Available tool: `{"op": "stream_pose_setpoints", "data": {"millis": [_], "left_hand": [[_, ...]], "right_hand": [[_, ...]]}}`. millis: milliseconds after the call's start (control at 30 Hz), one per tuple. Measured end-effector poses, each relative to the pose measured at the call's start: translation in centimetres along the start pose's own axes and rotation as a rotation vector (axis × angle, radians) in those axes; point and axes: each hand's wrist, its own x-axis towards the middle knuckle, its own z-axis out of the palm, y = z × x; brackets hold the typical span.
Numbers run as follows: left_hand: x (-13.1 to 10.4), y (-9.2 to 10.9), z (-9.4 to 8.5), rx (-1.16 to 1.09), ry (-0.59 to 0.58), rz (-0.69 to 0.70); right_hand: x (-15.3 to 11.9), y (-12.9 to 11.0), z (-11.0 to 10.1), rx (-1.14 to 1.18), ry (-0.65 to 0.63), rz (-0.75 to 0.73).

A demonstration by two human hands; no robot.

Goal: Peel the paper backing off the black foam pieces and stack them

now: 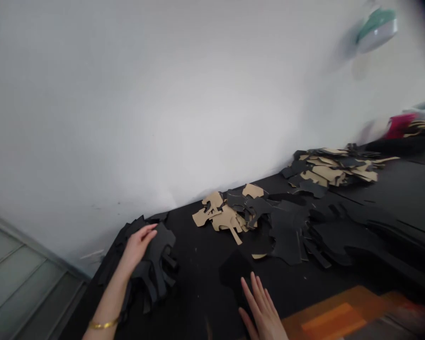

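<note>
At the left end of the black table, my left hand [137, 245] has its fingers drawn together at the upper edge of a black cut-out piece [159, 257]. This piece has leg-like strips hanging down and lies on a pile of similar dark pieces. A gold bracelet [104, 325] circles my left wrist. My right hand [262, 311] is open, its fingers stretched out low over the table by a dark flat piece [235, 268]. Whether the fingertips touch that piece, I cannot tell.
Loose tan cut-outs [226, 218] and black sheets [288, 231] lie in the middle. Farther right is another mixed heap [326, 170]. An orange sheet [333, 316] lies near the front right. A white wall [163, 104] rises behind the table [198, 274].
</note>
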Motion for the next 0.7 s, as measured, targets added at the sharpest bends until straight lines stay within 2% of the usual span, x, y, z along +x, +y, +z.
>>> {"op": "stream_pose_setpoints", "data": {"millis": [67,100,133,200,233,267,333,400,467,533,600,633,700], "left_hand": [[1.7,-2.7,-3.3,0.157,0.005,-0.051],[2.3,-3.7,-4.1,0.25,0.018,-0.099],[2.7,-4.5,-4.4,0.309,0.055,-0.14],[3.2,-5.0,-2.9,0.418,0.106,-0.175],[3.2,-4.7,-1.2,0.449,0.108,-0.153],[3.0,-4.0,1.0,0.477,0.063,-0.101],[2.4,-1.5,6.6,0.405,-0.094,0.073],[1.6,2.1,12.8,0.279,-0.225,0.183],[1.0,5.9,18.6,0.148,-0.308,0.237],[0.8,9.2,23.3,0.072,-0.285,0.178],[1.1,11.3,26.4,0.034,-0.287,0.083],[1.3,11.9,27.4,0.014,-0.295,0.058],[1.7,12.1,28.3,-0.015,-0.315,0.034]], "right_hand": [[-0.1,0.0,0.4,0.024,0.018,-0.01],[-0.1,0.0,0.5,0.032,0.025,-0.013],[-0.1,0.0,0.7,0.039,0.03,-0.015],[-0.1,0.0,0.7,0.046,0.031,-0.014],[-0.1,0.0,0.6,0.048,0.026,-0.013],[-0.1,0.0,0.5,0.052,0.015,-0.011],[0.1,-0.2,0.0,0.066,-0.005,-0.005],[0.4,-0.6,-0.8,0.091,-0.015,0.01],[0.7,-1.0,-1.9,0.136,0.003,0.038],[0.6,-1.3,-3.1,0.219,0.038,0.093],[0.0,-1.2,-4.5,0.31,0.084,0.188],[-0.5,-0.9,-5.2,0.341,0.107,0.243],[-2.2,-0.1,-6.4,0.367,0.14,0.337]]}}
